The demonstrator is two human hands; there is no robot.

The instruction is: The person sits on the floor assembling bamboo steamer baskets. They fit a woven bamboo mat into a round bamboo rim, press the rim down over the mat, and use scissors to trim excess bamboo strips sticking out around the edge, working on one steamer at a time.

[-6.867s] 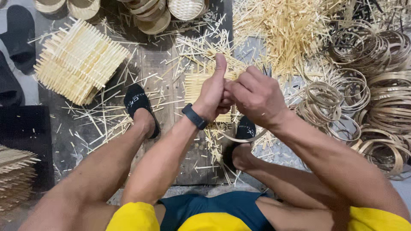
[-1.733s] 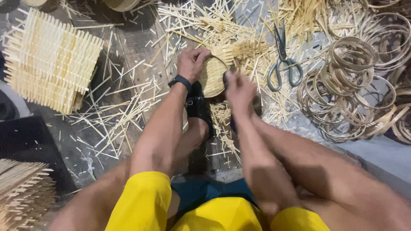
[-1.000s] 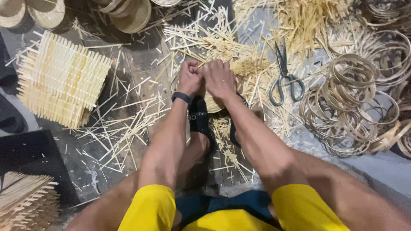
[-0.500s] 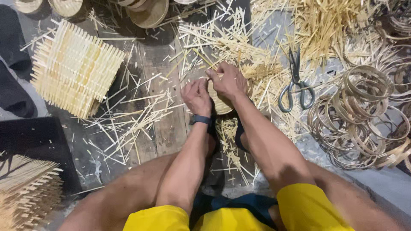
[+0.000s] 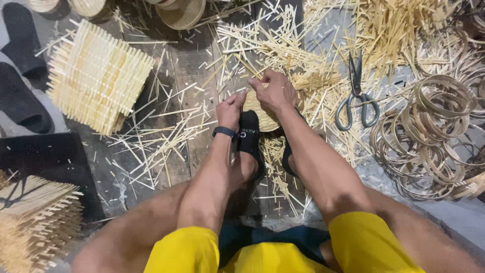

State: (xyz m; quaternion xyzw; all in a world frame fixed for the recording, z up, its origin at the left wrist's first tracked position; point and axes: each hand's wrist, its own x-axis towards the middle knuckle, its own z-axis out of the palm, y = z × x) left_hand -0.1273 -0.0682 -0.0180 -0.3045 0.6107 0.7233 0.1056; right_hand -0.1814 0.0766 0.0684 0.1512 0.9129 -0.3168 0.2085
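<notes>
A small round woven bamboo piece (image 5: 258,115) rests on the floor against my black sandals (image 5: 248,135). My left hand (image 5: 230,109), with a black wristband, grips its left edge. My right hand (image 5: 273,91) holds its top edge, fingers pinched on a thin bamboo strip there. Most of the piece is hidden behind my hands and feet.
Scissors (image 5: 356,94) lie right of my hands among loose bamboo sticks (image 5: 283,45). A heap of bamboo rings (image 5: 429,136) fills the right. A woven bamboo mat stack (image 5: 96,76) lies at upper left, another stack (image 5: 35,222) at lower left. Small round baskets (image 5: 182,12) line the top edge.
The hands brought the woven piece down from raised in front of me to the floor by my feet. Over the last second the left hand shifted to the left edge; the view swayed.
</notes>
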